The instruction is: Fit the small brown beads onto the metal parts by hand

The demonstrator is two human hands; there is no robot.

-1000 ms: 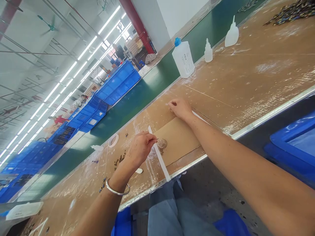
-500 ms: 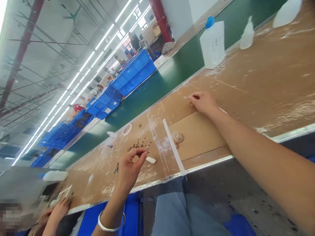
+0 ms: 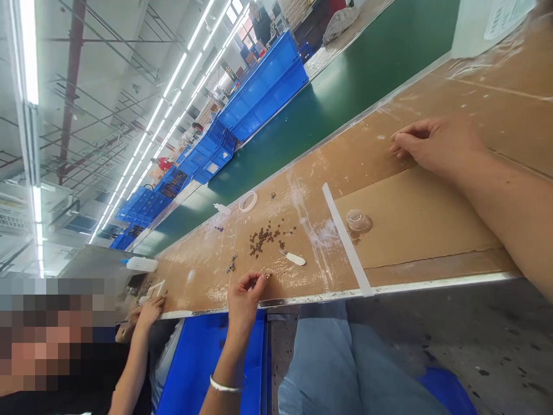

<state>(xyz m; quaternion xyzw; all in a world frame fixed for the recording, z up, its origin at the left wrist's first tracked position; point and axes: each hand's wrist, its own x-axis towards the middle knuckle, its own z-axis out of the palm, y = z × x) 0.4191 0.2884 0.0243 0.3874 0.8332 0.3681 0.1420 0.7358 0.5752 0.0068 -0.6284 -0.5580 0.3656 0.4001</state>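
**Pinching a bead at the near edge of the bench**

Thumb and forefinger of the left hand (image 3: pixel 245 297) are drawn narrowly together on a tiny brown bead (image 3: pixel 267 276), right at the near metal edge of the brown work table (image 3: pixel 510 86). A silver bangle (image 3: pixel 223 385) sits on that wrist. Just beyond the fingertips lies a small white spatula-like piece (image 3: pixel 294 258), and farther on a loose scatter of small brown beads (image 3: pixel 264 236).

The right hand (image 3: pixel 436 147) rests on the table well to the right and farther away. Its fingers are curled under with the thumb tip against the forefinger, and whether anything is between them cannot be told. On the near side of it is a flat sheet of tan cardboard (image 3: pixel 423 219) with a small clear plastic cup (image 3: pixel 358 221) on it. A long white strip (image 3: pixel 345 239) runs along the sheet's left edge.

To the far left lie a white tape ring (image 3: pixel 247 201) and a white squeeze bottle on its side (image 3: pixel 140 264). Another person's hand (image 3: pixel 149 311) is at the near edge, left of the bead. Beyond the table are a green conveyor belt (image 3: pixel 345 86) and stacked blue plastic crates (image 3: pixel 263 86).
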